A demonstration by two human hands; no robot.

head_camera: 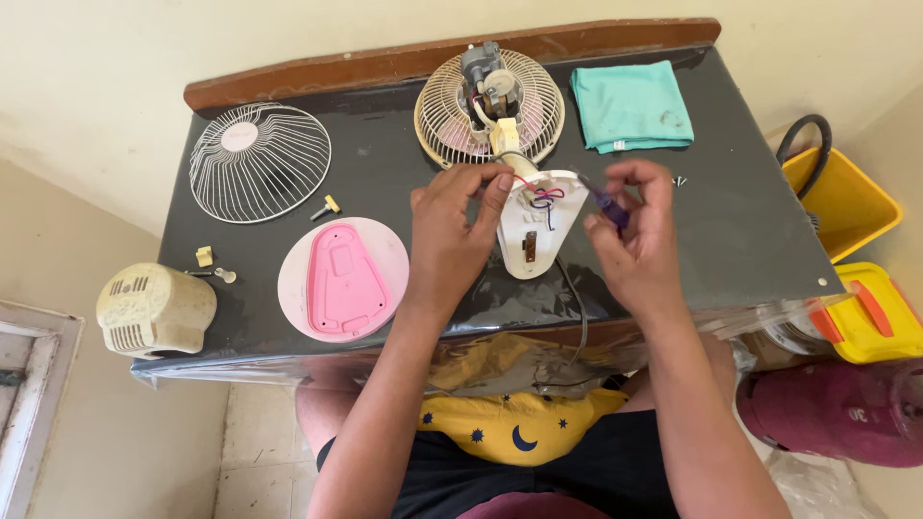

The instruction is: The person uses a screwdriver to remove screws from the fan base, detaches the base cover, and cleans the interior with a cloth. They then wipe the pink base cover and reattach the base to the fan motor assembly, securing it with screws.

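Note:
On the dark table (731,221) a small fan lies taken apart. My left hand (452,231) pinches thin red and blue wires (544,197) that come out of the open white fan base (535,235). My right hand (630,231) grips a screwdriver with a translucent purple handle (606,202), its tip pointing toward the base. Behind the base lies the rear grille with the exposed motor (490,101) on it.
A white front grille (260,161) lies at the back left, and a pink base cover (343,277) sits nearer. A cream motor housing (154,309) rests at the left edge. A teal cloth (632,104), small screws (325,208), yellow bins (846,202) at right.

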